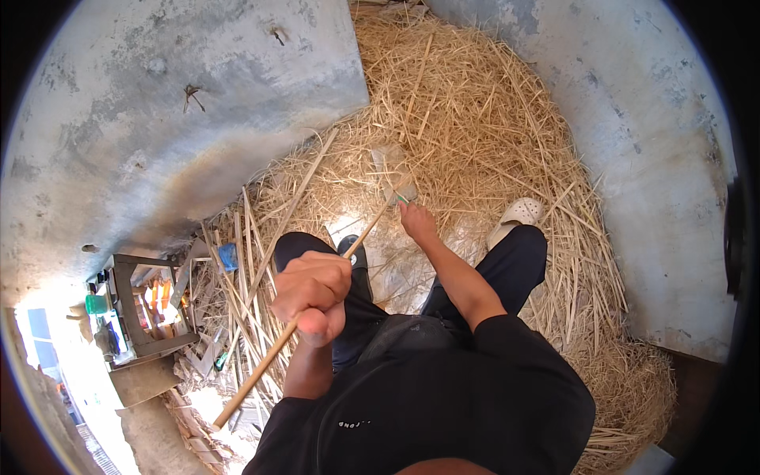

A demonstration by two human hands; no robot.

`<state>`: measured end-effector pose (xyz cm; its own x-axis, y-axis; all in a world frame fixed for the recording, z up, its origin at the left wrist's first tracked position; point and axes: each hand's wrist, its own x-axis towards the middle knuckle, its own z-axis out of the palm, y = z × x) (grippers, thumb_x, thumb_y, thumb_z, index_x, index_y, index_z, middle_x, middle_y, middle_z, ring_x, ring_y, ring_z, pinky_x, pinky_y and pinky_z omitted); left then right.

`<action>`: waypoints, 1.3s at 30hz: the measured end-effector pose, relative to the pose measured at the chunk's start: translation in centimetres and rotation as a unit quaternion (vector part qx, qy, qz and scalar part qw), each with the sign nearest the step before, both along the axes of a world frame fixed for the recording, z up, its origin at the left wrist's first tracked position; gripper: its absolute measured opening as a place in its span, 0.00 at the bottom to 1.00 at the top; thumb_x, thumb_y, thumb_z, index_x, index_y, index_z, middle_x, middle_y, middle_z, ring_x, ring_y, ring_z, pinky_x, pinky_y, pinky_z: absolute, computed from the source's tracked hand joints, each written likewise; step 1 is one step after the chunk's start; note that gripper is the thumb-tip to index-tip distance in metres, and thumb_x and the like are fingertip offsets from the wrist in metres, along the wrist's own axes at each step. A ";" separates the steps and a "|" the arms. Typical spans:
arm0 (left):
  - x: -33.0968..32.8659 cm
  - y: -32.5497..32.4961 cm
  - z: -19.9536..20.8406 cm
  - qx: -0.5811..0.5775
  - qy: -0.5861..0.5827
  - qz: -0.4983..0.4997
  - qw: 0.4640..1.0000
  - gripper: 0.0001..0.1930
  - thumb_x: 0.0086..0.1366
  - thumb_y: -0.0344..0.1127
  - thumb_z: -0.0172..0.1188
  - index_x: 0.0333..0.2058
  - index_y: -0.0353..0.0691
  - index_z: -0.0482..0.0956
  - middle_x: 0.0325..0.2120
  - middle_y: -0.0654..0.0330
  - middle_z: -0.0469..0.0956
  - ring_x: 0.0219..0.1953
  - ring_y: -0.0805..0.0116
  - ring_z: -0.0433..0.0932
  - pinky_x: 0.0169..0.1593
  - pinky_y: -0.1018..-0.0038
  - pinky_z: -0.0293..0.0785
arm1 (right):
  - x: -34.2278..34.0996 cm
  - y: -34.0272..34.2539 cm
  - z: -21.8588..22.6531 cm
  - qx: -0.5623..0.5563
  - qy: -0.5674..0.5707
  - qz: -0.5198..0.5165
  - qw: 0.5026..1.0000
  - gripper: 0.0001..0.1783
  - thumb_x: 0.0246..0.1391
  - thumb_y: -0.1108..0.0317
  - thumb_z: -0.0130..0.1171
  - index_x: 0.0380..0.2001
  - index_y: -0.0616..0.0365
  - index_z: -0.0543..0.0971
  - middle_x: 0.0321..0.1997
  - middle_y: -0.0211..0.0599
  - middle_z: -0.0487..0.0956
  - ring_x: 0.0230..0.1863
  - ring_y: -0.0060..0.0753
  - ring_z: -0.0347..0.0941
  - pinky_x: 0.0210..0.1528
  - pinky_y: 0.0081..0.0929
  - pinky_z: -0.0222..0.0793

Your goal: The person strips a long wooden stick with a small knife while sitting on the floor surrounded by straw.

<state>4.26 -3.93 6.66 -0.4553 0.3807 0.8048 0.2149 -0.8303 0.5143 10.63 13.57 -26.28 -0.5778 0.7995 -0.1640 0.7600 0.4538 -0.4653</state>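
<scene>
My left hand is closed in a fist round a long, smooth tan stick. The stick slants from the lower left up to the middle, where its thin far end comes close to my right hand. The fingers of my right hand are bent together, low between my knees. A small green-and-pale piece shows at their tips, too small to name. Just beyond it lies a greyish block among the straw.
Loose straw and thin strips cover the ground ahead and to the right. Grey walls stand at left and right. Long split strips lean at left, beside a wooden frame. A cream clog and a dark shoe are below me.
</scene>
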 end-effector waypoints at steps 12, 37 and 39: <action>-2.0 -0.7 -0.5 -0.022 0.016 -0.027 0.999 0.28 0.69 0.56 0.44 0.15 0.43 0.54 0.06 0.70 0.50 0.06 0.81 0.45 0.11 0.81 0.40 | 2.0 -5.8 11.5 -0.064 0.183 0.053 0.980 0.25 0.63 0.52 0.44 0.23 0.63 0.75 0.20 0.62 0.74 0.28 0.67 0.72 0.33 0.54 0.67; 2.5 1.1 -0.3 -0.008 0.035 -0.018 0.999 0.28 0.69 0.53 0.47 0.15 0.41 0.55 0.06 0.69 0.52 0.06 0.79 0.47 0.10 0.80 0.42 | 3.8 -0.1 0.4 -0.013 0.020 -0.005 1.000 0.33 0.65 0.47 0.36 0.28 0.69 0.77 0.28 0.63 0.76 0.34 0.65 0.73 0.38 0.50 0.68; 3.0 1.3 0.1 -0.017 0.049 -0.015 0.999 0.26 0.69 0.51 0.47 0.16 0.42 0.55 0.06 0.70 0.51 0.06 0.80 0.47 0.11 0.80 0.41 | 3.8 -0.3 0.0 -0.072 0.026 -0.023 0.997 0.33 0.65 0.46 0.36 0.28 0.68 0.77 0.29 0.62 0.77 0.35 0.64 0.74 0.39 0.48 0.69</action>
